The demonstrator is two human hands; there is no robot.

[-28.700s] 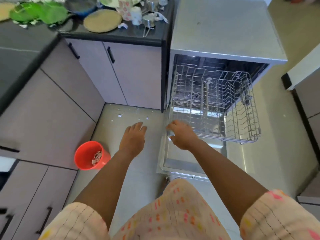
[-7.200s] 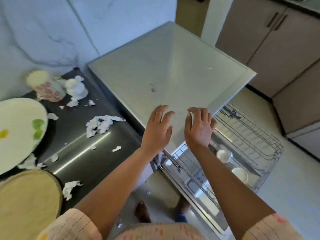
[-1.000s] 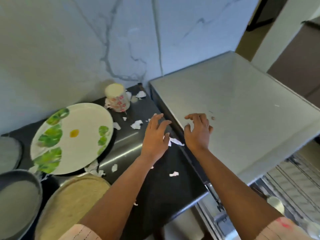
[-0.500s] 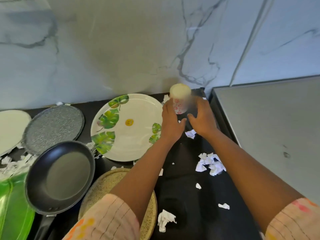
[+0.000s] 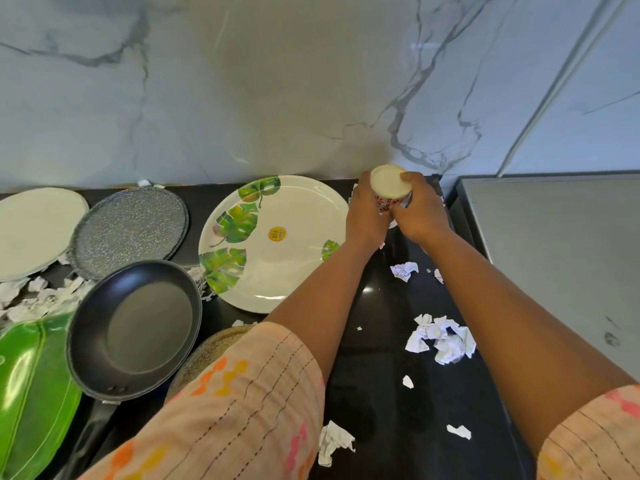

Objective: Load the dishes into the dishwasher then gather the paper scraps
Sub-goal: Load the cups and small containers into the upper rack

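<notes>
A cream cup (image 5: 388,183) with a red pattern stands upside down at the back of the black counter (image 5: 381,393), against the marble wall. My left hand (image 5: 365,214) grips its left side and my right hand (image 5: 419,213) grips its right side. A large leaf-print plate (image 5: 273,244) lies just left of my hands. Torn white paper scraps (image 5: 440,339) lie scattered on the counter beneath my right forearm. The dishwasher's grey top (image 5: 554,258) fills the right; its racks are out of view.
Left of the plate lie a speckled grey pan (image 5: 128,230), a black frying pan (image 5: 138,327), a white plate (image 5: 34,230), a green leaf-shaped tray (image 5: 31,393) and a woven mat (image 5: 214,348). More scraps (image 5: 34,296) lie at the left, one (image 5: 334,441) near the front.
My head turned left from the dishwasher top to the counter. Both hands reached back to the cup and closed round it; it now sits a little higher between them.
</notes>
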